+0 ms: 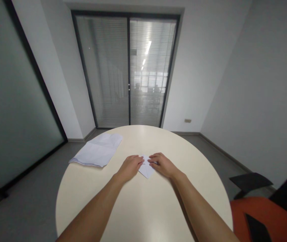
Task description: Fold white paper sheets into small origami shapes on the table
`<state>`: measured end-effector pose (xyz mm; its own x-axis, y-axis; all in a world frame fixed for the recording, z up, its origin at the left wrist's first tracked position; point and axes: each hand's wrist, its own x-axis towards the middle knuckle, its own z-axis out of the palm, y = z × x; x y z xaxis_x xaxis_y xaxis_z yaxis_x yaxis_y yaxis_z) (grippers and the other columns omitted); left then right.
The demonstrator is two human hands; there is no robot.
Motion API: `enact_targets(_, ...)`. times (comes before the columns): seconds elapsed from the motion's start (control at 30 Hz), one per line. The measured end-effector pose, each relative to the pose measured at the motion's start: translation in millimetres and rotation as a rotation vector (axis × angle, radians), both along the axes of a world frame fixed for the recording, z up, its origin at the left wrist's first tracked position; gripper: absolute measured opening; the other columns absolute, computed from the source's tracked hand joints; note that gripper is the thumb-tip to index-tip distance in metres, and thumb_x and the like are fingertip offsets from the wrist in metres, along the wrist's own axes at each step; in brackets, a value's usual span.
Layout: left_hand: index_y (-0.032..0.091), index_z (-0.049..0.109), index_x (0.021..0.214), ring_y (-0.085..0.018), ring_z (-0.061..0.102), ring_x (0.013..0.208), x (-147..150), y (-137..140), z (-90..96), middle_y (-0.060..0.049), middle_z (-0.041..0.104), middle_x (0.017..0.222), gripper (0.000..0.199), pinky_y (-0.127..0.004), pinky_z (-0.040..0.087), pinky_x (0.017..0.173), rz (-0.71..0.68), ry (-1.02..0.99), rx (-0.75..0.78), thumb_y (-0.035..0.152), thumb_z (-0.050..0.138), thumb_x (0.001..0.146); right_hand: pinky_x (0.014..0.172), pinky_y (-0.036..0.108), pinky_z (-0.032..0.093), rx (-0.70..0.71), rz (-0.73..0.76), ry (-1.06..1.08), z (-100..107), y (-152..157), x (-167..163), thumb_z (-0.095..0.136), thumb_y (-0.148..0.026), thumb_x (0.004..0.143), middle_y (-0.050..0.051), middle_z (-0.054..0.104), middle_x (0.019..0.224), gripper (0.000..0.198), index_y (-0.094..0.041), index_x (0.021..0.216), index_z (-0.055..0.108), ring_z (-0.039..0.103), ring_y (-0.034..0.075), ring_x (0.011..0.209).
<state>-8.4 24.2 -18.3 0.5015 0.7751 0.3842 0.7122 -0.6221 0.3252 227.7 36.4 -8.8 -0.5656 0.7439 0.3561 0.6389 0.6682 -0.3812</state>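
A small piece of folded white paper (147,172) lies on the round table with one pointed corner toward me. Creases run across it, one down to that point. My left hand (131,166) holds its left side, fingers together and thumb on the paper. At the right side, my right hand (163,164) grips it with bent fingers, thumb and fingertips on its surface. Both hands cover parts of the paper's sides, so its full outline is hidden.
A stack of creased white paper sheets (100,150) lies at the left of the cream round table (143,215). An orange chair (267,215) with black armrests stands at the right. Behind the table are glass doors with blinds (103,74).
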Motion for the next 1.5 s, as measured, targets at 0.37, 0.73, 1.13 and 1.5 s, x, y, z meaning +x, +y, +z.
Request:
enact_targets(0.37, 0.023, 0.072, 0.114, -0.021, 0.062, 0.109, 1.5, -2.5, 4.0, -0.005, 0.071, 0.121, 0.027, -0.034, 0.049, 0.096, -0.014, -0.016, -0.001, 0.019, 0.052, 0.097, 0.091, 0.033, 0.048, -0.007, -0.02, 0.012, 6.7, -4.9, -7.3, 0.057, -0.026, 0.093, 0.008, 0.073, 0.104, 0.022, -0.021, 0.103, 0.076, 0.064, 0.021, 0.098)
enact_targets(0.73, 0.024, 0.072, 0.11, -0.022, 0.062, 0.111, 0.7, -7.2, 8.3, -0.004, 0.073, 0.116, 0.023, -0.033, 0.048, 0.097, 0.003, -0.025, -0.04, 0.024, 0.054, 0.095, 0.092, 0.033, 0.048, -0.027, -0.041, -0.026, 9.0, -6.4, -7.2, 0.056, -0.029, 0.094, 0.007, 0.073, 0.107, 0.023, -0.022, 0.103, 0.075, 0.063, 0.022, 0.101)
enact_targets(1.13, 0.024, 0.07, 0.123, -0.025, 0.057, 0.12, 1.1, -4.7, 3.3, -0.006, 0.065, 0.133, 0.033, -0.041, 0.044, 0.106, 0.004, 0.07, 0.026, 0.033, 0.052, 0.097, 0.112, 0.043, 0.038, 0.04, 0.013, -0.099, -1.7, -1.6, -8.5, 0.044, -0.03, 0.1, 0.009, 0.065, 0.134, 0.038, -0.021, 0.13, 0.066, 0.056, 0.024, 0.127)
enact_targets(1.5, 0.024, 0.066, 0.129, -0.025, 0.054, 0.124, -2.9, -4.1, 1.0, -0.006, 0.061, 0.138, 0.037, -0.042, 0.041, 0.109, 0.011, 0.083, 0.002, 0.036, 0.049, 0.099, 0.121, 0.051, 0.016, -0.126, -0.268, -0.22, -17.0, -0.7, 0.8, 0.033, -0.05, 0.102, 0.011, 0.036, 0.159, 0.058, -0.022, 0.152, 0.04, 0.025, 0.031, 0.15)
